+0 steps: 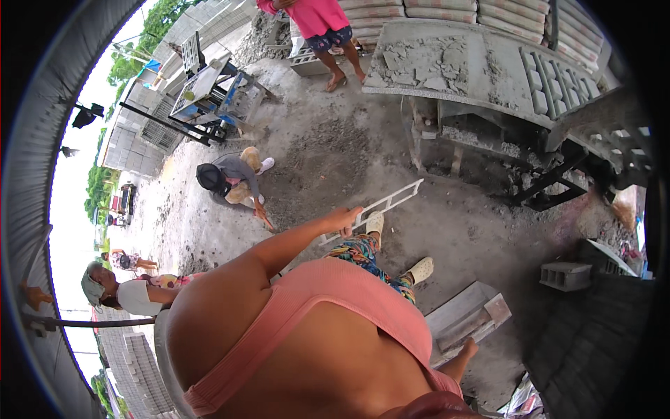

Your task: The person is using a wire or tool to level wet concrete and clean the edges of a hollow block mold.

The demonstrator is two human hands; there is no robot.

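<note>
My left arm reaches forward, and my left hand is closed on a white, ladder-shaped frame that extends away to the right, above the grey ground. Part of the frame is hidden behind the hand and arm. Low on the right, my right hand is partly visible beside the end of a long, grey, box-like piece lying on the ground. Its fingers are too small to make out, and whether they touch the piece I cannot tell. My feet, in pale clogs, are between the frame and the box-like piece.
A crouching person is ahead on the left; another stands at the back. A cement-covered worktable fills the far right, before stacked sacks. A hollow block lies right. A blue-framed machine stands far left.
</note>
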